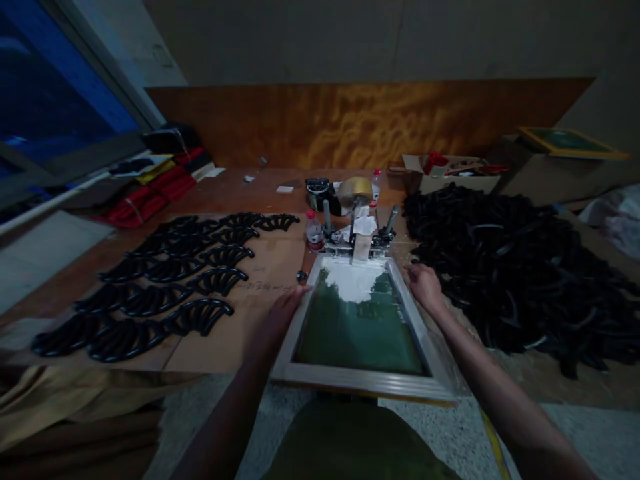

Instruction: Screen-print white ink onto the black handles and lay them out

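Note:
A screen-printing frame (pixel 360 380) lies in front of me, its green mesh (pixel 360 340) bearing a patch of white ink (pixel 353 280) at the far end. My left hand (pixel 287 308) rests by the frame's left side, fingers stretched forward and a fingertip at its edge. To the right of the frame, my right hand (pixel 425 285) has its fingers curled beside the heap of black curved pieces (pixel 505 273); whatever is in them cannot be made out. Behind the frame stands its hinge clamp (pixel 357 243).
Rows of black curved pieces (pixel 157 320) lie on cardboard (pixel 270 267) at left. Bottles (pixel 314 233), a tape roll (pixel 356 191) and a dark tub (pixel 320 193) stand behind the clamp. Red bundles (pixel 150 197) sit far left; an open carton (pixel 457 179) stands back right.

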Available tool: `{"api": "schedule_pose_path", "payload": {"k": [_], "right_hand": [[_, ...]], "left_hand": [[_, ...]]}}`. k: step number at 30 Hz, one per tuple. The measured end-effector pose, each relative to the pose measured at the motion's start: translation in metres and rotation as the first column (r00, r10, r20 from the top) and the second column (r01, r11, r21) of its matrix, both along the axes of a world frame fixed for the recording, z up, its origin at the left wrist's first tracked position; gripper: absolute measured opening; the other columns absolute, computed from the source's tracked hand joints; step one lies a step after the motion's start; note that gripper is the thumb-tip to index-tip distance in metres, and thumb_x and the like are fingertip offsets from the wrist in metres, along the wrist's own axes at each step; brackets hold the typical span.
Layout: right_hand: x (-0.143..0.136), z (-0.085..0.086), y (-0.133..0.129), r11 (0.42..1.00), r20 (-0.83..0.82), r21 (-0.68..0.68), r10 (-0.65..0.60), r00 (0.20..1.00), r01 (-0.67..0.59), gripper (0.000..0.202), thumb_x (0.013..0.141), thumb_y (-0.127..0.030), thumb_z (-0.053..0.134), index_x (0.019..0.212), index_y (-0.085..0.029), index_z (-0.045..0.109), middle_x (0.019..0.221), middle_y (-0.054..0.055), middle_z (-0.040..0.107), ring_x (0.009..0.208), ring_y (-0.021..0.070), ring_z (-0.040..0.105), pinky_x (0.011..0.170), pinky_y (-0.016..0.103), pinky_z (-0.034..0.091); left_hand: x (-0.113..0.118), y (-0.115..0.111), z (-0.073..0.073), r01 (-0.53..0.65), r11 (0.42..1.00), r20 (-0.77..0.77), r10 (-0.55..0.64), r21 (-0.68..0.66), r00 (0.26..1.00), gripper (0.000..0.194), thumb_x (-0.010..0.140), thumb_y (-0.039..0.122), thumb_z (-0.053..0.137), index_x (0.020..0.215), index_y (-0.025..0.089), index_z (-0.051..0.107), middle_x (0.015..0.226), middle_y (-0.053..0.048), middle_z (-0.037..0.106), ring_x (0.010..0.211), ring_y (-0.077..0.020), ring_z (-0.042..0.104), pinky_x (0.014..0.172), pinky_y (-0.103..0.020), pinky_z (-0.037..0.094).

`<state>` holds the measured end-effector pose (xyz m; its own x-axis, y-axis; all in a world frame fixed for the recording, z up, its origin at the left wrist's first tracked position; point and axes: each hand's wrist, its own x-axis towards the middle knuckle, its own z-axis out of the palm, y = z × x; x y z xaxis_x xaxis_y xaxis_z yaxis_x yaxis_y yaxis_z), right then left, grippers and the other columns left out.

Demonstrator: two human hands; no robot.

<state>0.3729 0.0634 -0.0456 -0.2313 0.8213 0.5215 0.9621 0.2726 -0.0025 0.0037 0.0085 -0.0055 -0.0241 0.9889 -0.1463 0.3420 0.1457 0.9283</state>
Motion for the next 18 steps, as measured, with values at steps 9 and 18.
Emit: {"api": "schedule_pose_path", "payload": {"k": [9, 18], "right_hand": [[-0.098, 0.035, 0.054, 0.839, -0.017, -0.526, 0.156, 0.988, -0.142, 0.023, 0.088, -0.015, 0.051, 0.108, -0.011, 0.062, 0.109, 0.017, 0.065, 0.103, 0.0255, 0.058, 0.087, 0.033, 0.046], [-0.091, 0.027, -0.018, 0.651, -0.036, -0.549, 0.608, 0.793, -0.524, 0.022, 0.075, -0.004, 0.054, 0.093, -0.014, 0.062, 0.095, 0.011, 0.064, 0.094, 0.0228, 0.055, 0.081, 0.031, 0.043]], "left_hand": [[0.01, -0.01, -0.085, -0.01, 0.995, -0.094, 0.0, -0.101, 0.996, 0.057, 0.088, 0.038, 0.048, 0.139, 0.014, 0.05, 0.139, -0.012, 0.058, 0.129, -0.0253, 0.053, 0.11, -0.039, 0.038], [0.005, -0.007, -0.102, 0.026, 0.994, -0.015, -0.028, -0.107, 0.999, 0.059, 0.089, 0.043, 0.046, 0.14, 0.014, 0.047, 0.139, -0.011, 0.058, 0.129, -0.0217, 0.053, 0.108, -0.034, 0.04]]}}
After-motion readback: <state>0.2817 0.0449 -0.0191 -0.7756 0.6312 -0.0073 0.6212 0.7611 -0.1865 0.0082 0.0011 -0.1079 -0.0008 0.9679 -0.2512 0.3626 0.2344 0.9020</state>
